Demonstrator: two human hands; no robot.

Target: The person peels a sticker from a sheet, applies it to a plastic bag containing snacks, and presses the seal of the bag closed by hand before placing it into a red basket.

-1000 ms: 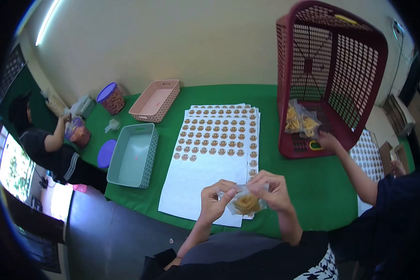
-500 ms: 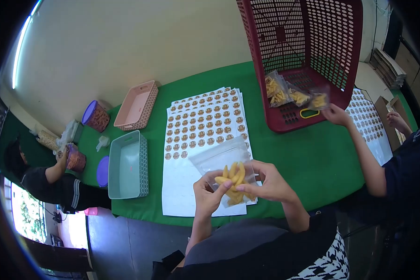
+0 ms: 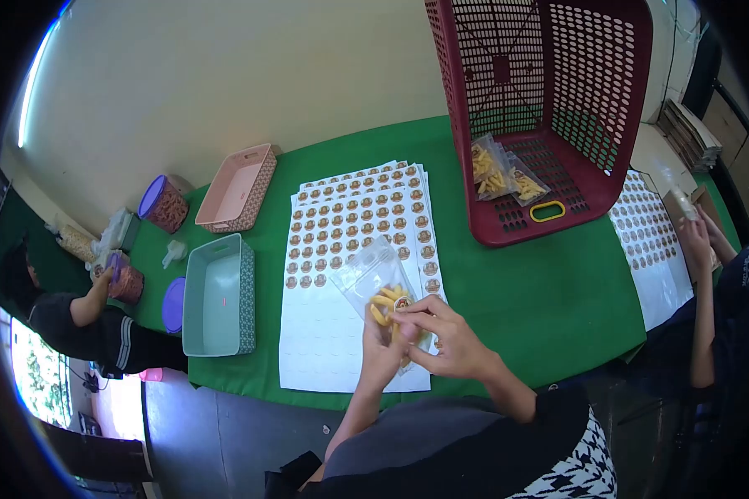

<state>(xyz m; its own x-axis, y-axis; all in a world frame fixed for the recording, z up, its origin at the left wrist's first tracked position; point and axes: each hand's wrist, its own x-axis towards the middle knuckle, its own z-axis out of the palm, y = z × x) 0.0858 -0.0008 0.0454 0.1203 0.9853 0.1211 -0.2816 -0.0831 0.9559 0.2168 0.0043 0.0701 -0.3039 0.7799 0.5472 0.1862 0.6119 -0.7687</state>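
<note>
A clear zip bag (image 3: 364, 278) of yellow, finger-shaped snacks tilts over the sticker sheets. My left hand (image 3: 381, 353) is closed round its lower left side, thumb on the front. From the right, my right hand (image 3: 453, 339) pinches the bag's front, its fingertips at a round brown sticker (image 3: 402, 303) on the plastic. Part of the contents is hidden behind my fingers. Beneath lies a stack of white sheets (image 3: 320, 333) with rows of round brown stickers; the lower rows on the top sheet are bare.
A maroon basket (image 3: 574, 223) on its side holds filled bags (image 3: 491, 170). Left are a green tray (image 3: 216, 303), a pink tray (image 3: 237, 187) and a purple-lidded jar (image 3: 166, 208). One person (image 3: 83, 320) handles a jar at left; another person's hands (image 3: 703, 237) are near a box at right.
A round sticker now shows on the bag, and my right fingers have moved onto it. The co-worker's hand has left the basket; the bag by that hand is no longer there.
</note>
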